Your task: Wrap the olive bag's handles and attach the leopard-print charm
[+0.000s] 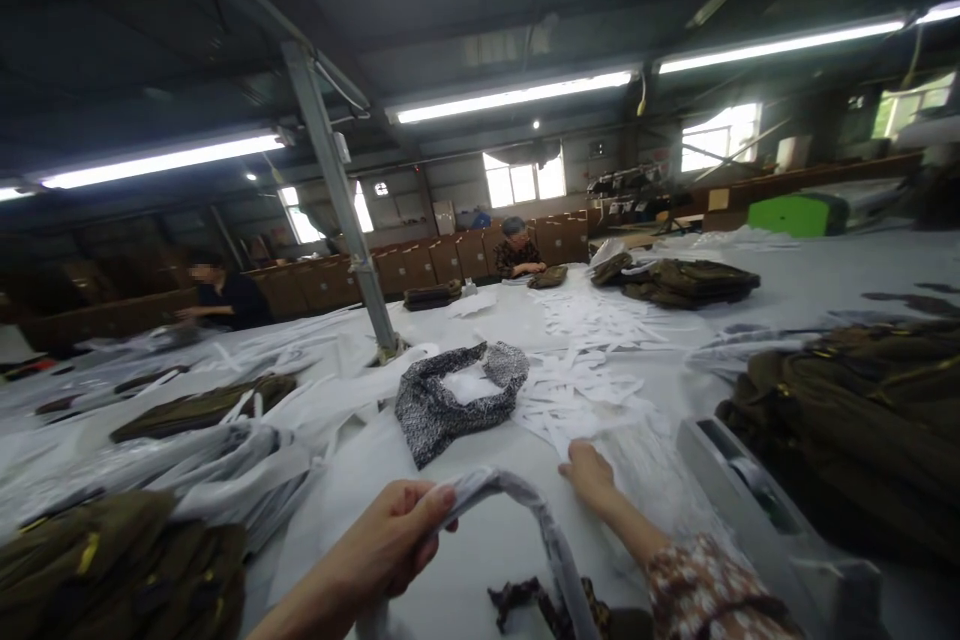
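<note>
My left hand [409,530] pinches a long, limp strap [517,485] in a pale, shiny wrapping, which arches over and hangs down to the right. Its lower end drops out of view. At the near edge of a heap of loose white strips [577,390], my right hand [589,478] has its fingers bent down and closed on a white strip; the fingertips are partly hidden. A grey-black speckled cloth piece [457,410] lies in an open loop beyond my left hand. Below the strap, a dark patterned cloth piece [529,605] shows in part.
Dark olive bags are stacked at the left [127,560] and right [862,410]. A grey tape-dispenser-like device [750,480] stands right of my right arm. A metal post [341,200] rises from the table. One person [517,250] works across the table, another [221,290] farther left.
</note>
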The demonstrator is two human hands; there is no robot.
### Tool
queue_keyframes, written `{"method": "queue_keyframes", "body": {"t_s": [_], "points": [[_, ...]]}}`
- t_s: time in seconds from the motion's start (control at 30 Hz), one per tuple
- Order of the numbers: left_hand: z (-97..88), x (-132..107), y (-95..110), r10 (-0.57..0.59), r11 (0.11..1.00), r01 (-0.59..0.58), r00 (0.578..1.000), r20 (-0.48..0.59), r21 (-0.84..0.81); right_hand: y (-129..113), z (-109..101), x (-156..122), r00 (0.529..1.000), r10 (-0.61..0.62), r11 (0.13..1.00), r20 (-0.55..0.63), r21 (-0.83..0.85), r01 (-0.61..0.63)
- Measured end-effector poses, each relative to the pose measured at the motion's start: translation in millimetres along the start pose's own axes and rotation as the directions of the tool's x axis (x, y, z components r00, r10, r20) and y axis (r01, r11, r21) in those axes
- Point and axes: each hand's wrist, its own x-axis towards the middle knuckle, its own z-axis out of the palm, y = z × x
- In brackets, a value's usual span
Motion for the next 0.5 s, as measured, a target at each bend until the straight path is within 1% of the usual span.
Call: {"method": "queue_keyframes", "body": {"t_s": [0.1,0.17,0.3,0.37,0.5], "points": [[-3.9,4.5,-5.4,-0.019,1.0,0.019,1.0,-0.013,0.025,4.0,2.3,9.3,0.998,0.046,0.999,0.03,0.006,-0.046],[-5.2,6.8,-8.4,-0.002,1.0,0.003,1.0,-0.014,0.026,8.7,0.6,13.6,0.999,0.029,0.999,0.041,0.036,-0.03],[-3.6,5.7,-8.7,0.03,0.999,-0.03,1.0,0.006,0.011,19.6,-8.3,12.2,0.993,-0.121,0.982,0.013,0.15,0.118],[-1.4,3.2,-6.4,0.035,0.999,-0.035,0.999,-0.013,0.001,25.3,-14.4,8.4,0.983,-0.181,0.962,-0.025,0.203,0.183],[2.4,0.3,-2.0,0.024,1.0,-0.023,0.999,-0.047,0.016,36.0,-26.4,2.4,0.974,-0.206,0.932,-0.089,0.286,0.223]]}}
